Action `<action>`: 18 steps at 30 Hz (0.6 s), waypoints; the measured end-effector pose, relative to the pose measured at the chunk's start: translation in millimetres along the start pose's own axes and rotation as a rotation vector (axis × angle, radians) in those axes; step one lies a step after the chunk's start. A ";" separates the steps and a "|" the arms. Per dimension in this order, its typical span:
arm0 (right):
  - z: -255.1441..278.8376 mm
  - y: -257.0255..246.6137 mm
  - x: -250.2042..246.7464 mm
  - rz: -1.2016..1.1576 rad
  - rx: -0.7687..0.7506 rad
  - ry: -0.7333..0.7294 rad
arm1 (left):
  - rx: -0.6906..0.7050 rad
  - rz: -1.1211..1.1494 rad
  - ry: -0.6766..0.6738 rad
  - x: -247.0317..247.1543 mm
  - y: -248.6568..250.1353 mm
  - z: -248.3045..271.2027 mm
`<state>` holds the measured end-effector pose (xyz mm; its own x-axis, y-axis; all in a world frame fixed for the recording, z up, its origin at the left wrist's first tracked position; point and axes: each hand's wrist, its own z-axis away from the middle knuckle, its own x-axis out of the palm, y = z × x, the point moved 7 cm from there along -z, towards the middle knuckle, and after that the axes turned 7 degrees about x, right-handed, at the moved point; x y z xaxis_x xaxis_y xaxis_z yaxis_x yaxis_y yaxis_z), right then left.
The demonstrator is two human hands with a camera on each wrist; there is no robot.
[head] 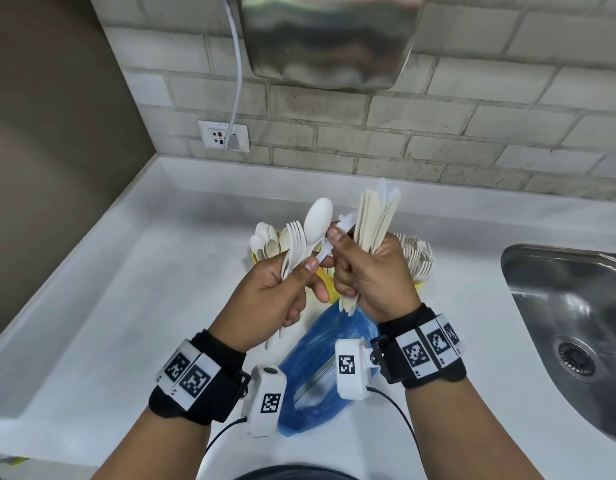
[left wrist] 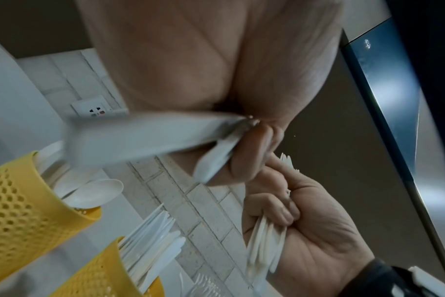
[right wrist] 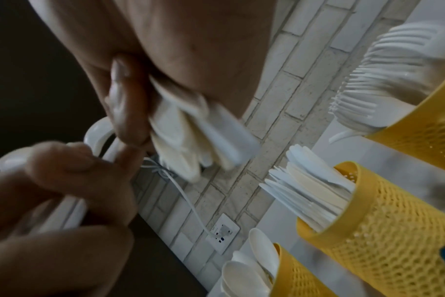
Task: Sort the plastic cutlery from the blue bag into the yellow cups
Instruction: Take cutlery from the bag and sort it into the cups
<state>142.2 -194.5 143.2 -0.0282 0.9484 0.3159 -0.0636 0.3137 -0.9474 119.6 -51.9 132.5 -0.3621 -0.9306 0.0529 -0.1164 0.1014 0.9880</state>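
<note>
Above the white counter, the left hand grips forks and a spoon, the right hand grips knives; better pull the spoon slowly toward its cup.

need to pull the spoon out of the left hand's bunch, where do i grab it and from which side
Pinch the spoon at its neck just under the bowl, coming from above: the bowl stands upright over the forks, while the left hand wraps the handle.
</note>
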 end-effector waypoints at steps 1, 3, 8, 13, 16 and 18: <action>-0.4 -2.0 -0.7 -0.025 -0.013 0.015 | 0.002 -0.012 0.009 -1.1 -0.1 0.2; -2.6 -7.1 -4.5 -0.094 -0.037 0.065 | 0.003 -0.037 0.034 -4.0 -0.7 1.1; -9.2 -13.8 -22.1 -0.223 -0.094 0.194 | 0.004 -0.033 0.043 -4.7 -0.6 2.4; -12.2 -7.8 -37.8 -0.521 0.002 0.280 | 0.031 0.001 0.013 -4.0 0.3 1.1; -11.7 -6.7 -42.2 -0.663 0.057 0.298 | 0.038 0.020 0.031 -4.7 -0.1 0.6; -11.4 -9.5 -44.2 -0.713 0.032 0.317 | -0.003 0.073 0.047 -4.3 -4.6 0.4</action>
<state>155.4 -238.8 137.7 0.3164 0.4881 0.8134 0.0123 0.8553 -0.5180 121.4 -48.2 127.6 -0.3257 -0.9363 0.1316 -0.0885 0.1688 0.9817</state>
